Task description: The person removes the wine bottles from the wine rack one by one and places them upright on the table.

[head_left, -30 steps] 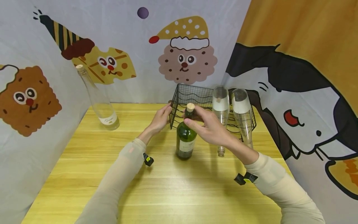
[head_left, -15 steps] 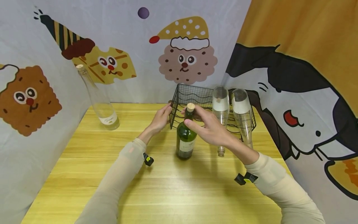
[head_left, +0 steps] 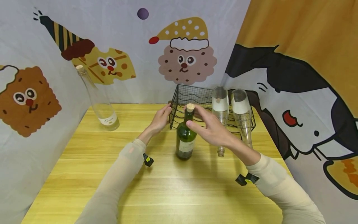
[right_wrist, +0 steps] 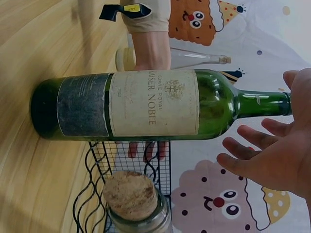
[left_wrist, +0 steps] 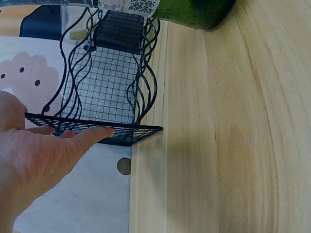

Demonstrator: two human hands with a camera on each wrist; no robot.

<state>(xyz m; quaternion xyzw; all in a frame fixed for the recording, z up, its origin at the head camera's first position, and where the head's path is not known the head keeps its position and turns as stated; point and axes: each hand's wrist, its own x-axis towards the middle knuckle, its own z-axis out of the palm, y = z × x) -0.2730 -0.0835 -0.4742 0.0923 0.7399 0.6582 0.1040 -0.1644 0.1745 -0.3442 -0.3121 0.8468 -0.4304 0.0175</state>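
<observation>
A green wine bottle [head_left: 185, 137] with a cork stands upright on the table in front of the black wire rack [head_left: 193, 91]. My right hand [head_left: 213, 129] is beside its neck, thumb and fingers spread loosely around it. In the right wrist view the fingers [right_wrist: 243, 150] look apart from the glass. My left hand [head_left: 160, 119] rests against the rack's left end panel, its thumb extended along the mesh in the left wrist view. Two clear bottles, one [head_left: 220, 115] and another [head_left: 242, 115], lie in the rack's right part, necks toward me.
A tall clear corked bottle [head_left: 104, 109] stands at the table's back left. Behind the wooden table [head_left: 167, 193] hangs a printed cloth [head_left: 117, 25], close to the rack's back. Wavy wire rests run along the rack between its mesh ends.
My right thumb has drawn slightly to the right, off the green bottle's neck, and the hand has spread a little. The left hand and the bottles have not moved.
</observation>
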